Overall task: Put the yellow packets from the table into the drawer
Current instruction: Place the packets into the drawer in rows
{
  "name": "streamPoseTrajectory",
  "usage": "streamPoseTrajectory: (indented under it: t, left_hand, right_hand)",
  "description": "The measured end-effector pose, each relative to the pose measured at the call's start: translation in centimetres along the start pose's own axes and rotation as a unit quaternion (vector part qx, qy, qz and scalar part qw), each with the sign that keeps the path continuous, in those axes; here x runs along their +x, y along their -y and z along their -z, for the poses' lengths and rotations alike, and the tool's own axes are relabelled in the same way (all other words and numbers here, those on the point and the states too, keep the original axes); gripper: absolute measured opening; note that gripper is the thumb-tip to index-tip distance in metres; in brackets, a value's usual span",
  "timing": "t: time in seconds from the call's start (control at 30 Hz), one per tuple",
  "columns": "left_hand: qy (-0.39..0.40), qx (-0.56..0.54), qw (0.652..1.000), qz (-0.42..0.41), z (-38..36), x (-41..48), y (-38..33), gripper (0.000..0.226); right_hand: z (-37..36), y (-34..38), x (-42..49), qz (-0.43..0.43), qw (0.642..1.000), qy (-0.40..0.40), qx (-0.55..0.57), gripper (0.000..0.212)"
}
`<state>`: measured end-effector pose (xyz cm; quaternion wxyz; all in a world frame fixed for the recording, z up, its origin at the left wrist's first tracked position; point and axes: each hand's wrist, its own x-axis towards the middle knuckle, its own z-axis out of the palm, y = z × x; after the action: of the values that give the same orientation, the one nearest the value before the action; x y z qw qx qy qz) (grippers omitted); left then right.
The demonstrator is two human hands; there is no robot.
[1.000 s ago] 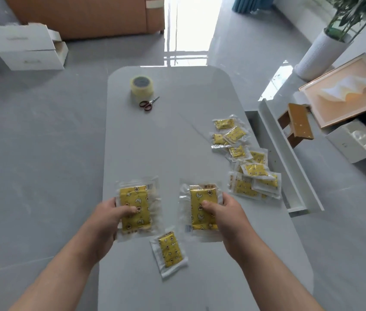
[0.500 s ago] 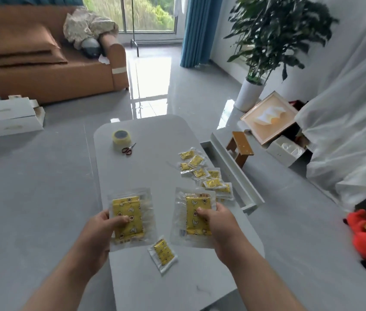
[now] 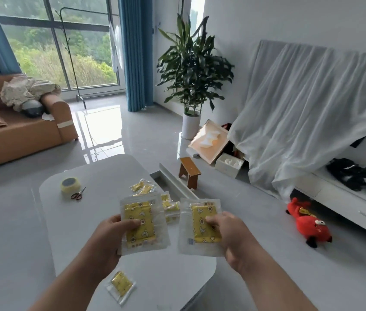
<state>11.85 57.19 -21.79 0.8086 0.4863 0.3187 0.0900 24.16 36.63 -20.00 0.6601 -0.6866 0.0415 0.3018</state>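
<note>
My left hand [image 3: 106,240] grips a large yellow packet [image 3: 140,223] in clear wrap, lifted above the white table [image 3: 69,232]. My right hand [image 3: 231,234] holds a second large yellow packet [image 3: 203,223] beside it, also raised. One small yellow packet [image 3: 121,286] lies on the table near its front edge. Several more small yellow packets [image 3: 142,188] lie in a pile at the table's far right side, partly hidden behind the held ones. The open white drawer [image 3: 173,179] sticks out from the table's right side; its inside is barely visible.
A roll of tape [image 3: 70,185] and red scissors [image 3: 78,194] lie at the table's far left. On the floor to the right stand a small wooden stool [image 3: 189,173], a red plush toy [image 3: 307,223], a framed picture [image 3: 209,142] and a potted plant [image 3: 191,86].
Both hands have lifted their large packets off the table and brought them closer together. The view has tilted up, showing the room, window and sofa.
</note>
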Motion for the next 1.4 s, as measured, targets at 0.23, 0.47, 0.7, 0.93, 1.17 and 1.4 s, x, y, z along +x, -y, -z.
streamPoseTrajectory:
  t: [0.23,0.47,0.7,0.93,1.17,1.4]
  left_hand:
    - [0.048,0.035,0.998,0.017,-12.2,-2.1,4.2,0.025]
    - [0.074,0.018,0.996,0.043,-23.0,-1.8,8.4,0.018]
    - [0.083,0.021,0.995,0.060,-30.3,1.3,9.5,0.034]
    - [0.057,0.014,0.997,0.041,-36.5,9.7,8.9,0.020]
    - [0.047,-0.011,0.998,0.046,-41.9,19.6,6.9,0.023]
    - [0.030,-0.028,0.999,0.027,-45.5,26.3,3.6,0.036]
  right_hand:
    - [12.9,0.9,-2.8,0.025,0.999,-0.045,0.012,0.011]
    - [24.1,2.2,-3.1,0.038,0.995,-0.091,0.020,0.025]
    - [31.5,4.0,-0.6,0.051,0.991,-0.116,0.039,0.009]
    - [35.5,6.9,8.0,0.054,0.990,-0.117,0.056,0.008]
    - [38.0,12.6,18.8,0.034,0.994,-0.095,0.036,0.011]
    - [38.5,18.2,27.3,0.026,0.998,-0.053,0.021,0.013]
